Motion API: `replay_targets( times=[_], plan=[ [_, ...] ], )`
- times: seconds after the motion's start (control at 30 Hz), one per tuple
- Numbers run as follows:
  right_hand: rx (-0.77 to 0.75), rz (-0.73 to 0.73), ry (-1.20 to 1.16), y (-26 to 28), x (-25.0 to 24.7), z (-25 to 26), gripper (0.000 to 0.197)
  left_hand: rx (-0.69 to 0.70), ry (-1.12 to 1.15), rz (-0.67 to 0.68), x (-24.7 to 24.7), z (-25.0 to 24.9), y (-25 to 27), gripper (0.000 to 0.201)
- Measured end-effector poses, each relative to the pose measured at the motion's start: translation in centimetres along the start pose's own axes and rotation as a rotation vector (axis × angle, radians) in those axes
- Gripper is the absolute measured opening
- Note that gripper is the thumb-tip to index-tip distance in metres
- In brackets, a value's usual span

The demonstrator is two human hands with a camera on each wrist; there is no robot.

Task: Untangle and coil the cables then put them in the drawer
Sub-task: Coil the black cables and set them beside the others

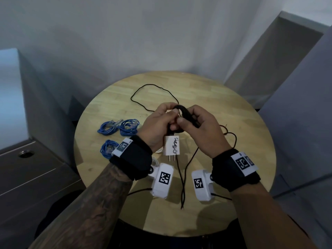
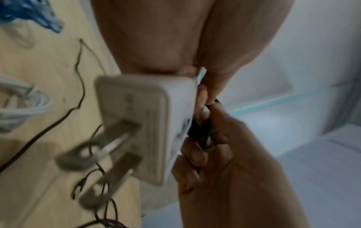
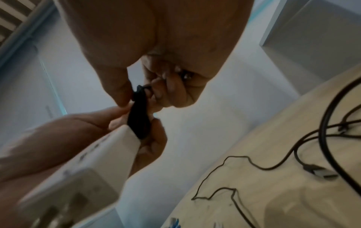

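Both hands are raised over the round wooden table point(image 1: 233, 114), holding one coil of black cable point(image 1: 185, 112). My left hand point(image 1: 161, 121) grips the coil just above a white plug adapter point(image 1: 172, 145), which hangs from it with prongs down. My right hand point(image 1: 199, 123) pinches the coil's right side. In the left wrist view the adapter point(image 2: 144, 123) is blurred, with the black cable point(image 2: 199, 128) beside it. The right wrist view shows fingers of both hands on the black cable point(image 3: 139, 117). Loose black cable point(image 1: 154, 94) trails over the table behind and below the hands.
Three coiled blue cables point(image 1: 118, 128) lie on the table's left part. A coil of white cable point(image 2: 17, 111) lies under my left wrist. A grey cabinet point(image 1: 32, 177) stands left of the table. A USB plug point(image 3: 320, 171) lies on the table's right side.
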State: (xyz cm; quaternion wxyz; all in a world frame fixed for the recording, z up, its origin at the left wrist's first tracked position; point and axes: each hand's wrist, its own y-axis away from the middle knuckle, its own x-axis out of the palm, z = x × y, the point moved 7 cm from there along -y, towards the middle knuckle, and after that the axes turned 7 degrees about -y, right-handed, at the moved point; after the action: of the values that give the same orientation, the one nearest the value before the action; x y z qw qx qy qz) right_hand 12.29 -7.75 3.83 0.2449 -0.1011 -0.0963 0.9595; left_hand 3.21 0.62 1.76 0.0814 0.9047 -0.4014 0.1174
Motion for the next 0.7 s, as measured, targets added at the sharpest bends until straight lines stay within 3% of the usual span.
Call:
replay_targets(
  times=[0.1,0.23,0.3,0.47,0.6,0.7],
  plan=[
    [0.006,0.014,0.106,-0.4,-1.1,-0.2,0.017,0.071,-0.120,-0.047,-0.7,-0.7,-0.5,0.013],
    [-0.086,0.015,0.427,-0.6,-2.2,-0.9,0.018,0.029,-0.207,-0.033,-1.3,0.0,-0.8,0.014],
    [-0.047,-0.077,0.319,-0.6,-2.7,-1.2,0.018,-0.010,-0.233,0.004,-0.9,0.6,-0.8,0.011],
    [0.178,-0.237,-0.234,-0.4,-2.2,-2.6,0.017,-0.064,-0.224,0.113,0.2,1.3,-0.4,0.011],
    [0.301,-0.268,-0.287,-0.4,-2.3,-3.8,0.015,-0.051,-0.281,0.144,-0.2,1.2,-0.3,0.010],
    [0.415,-0.200,-0.286,-0.3,-1.9,-4.5,0.001,-0.084,-0.231,0.137,-0.4,1.4,-0.4,0.011]
  ],
)
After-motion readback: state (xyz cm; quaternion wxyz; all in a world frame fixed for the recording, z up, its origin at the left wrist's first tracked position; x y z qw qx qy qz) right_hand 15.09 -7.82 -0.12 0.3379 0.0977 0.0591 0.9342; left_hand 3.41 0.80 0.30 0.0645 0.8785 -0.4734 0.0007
